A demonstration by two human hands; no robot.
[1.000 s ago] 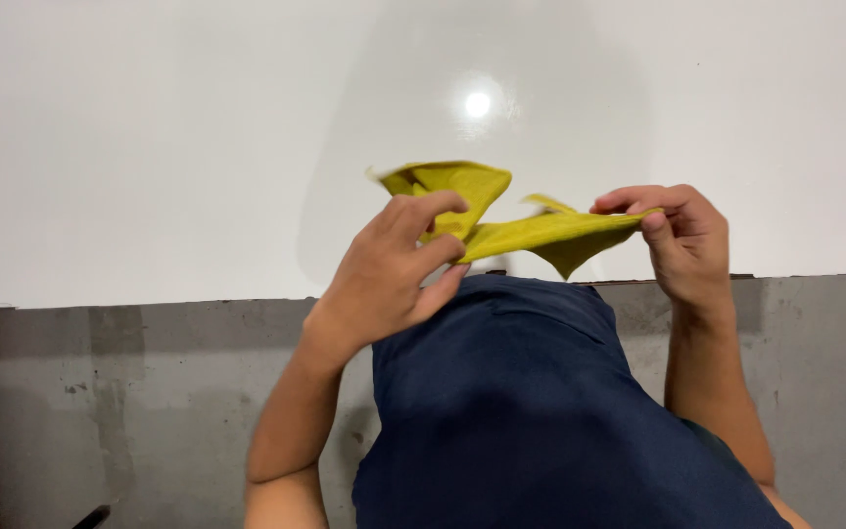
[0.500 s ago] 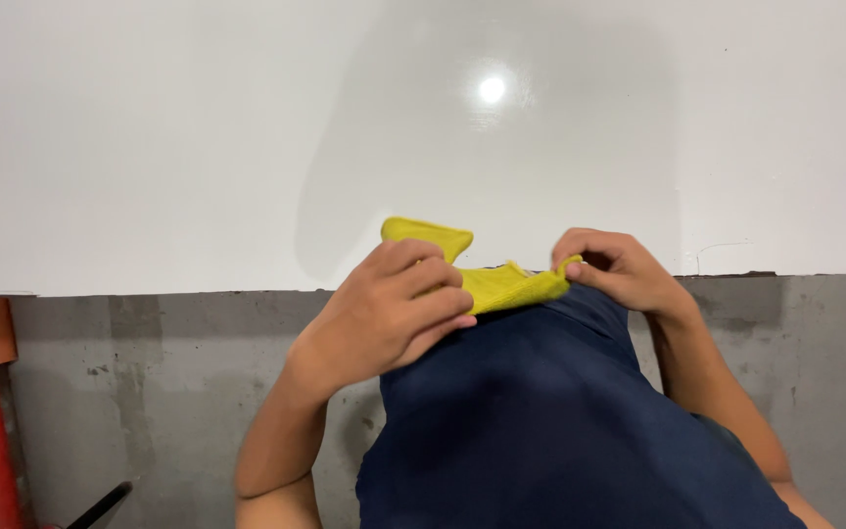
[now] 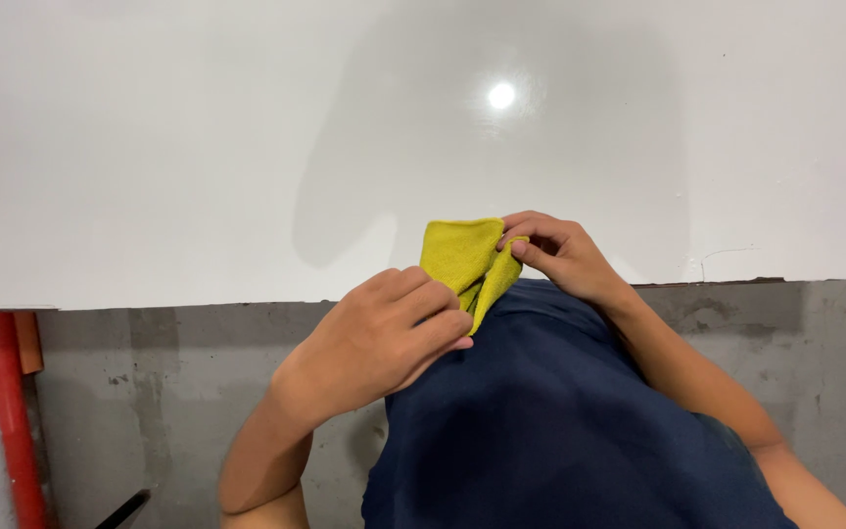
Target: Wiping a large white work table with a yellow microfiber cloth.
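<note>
— Since a second ago my hands have closed in, bunching the yellow cloth (image 3: 462, 257).
— Grip?
— Left hand (image 3: 384, 338) and right hand (image 3: 560, 255) both pinch it, at the white table (image 3: 149, 147) edge. Folding; next, press it flat.

The person wears a plain dark navy top (image 3: 560, 421), smooth and unmarked across the front, sleeves not in view, with both forearms bare to the wrist and the left hand (image 3: 384, 338) and right hand (image 3: 560, 257) ungloved, no rings visible.
</note>
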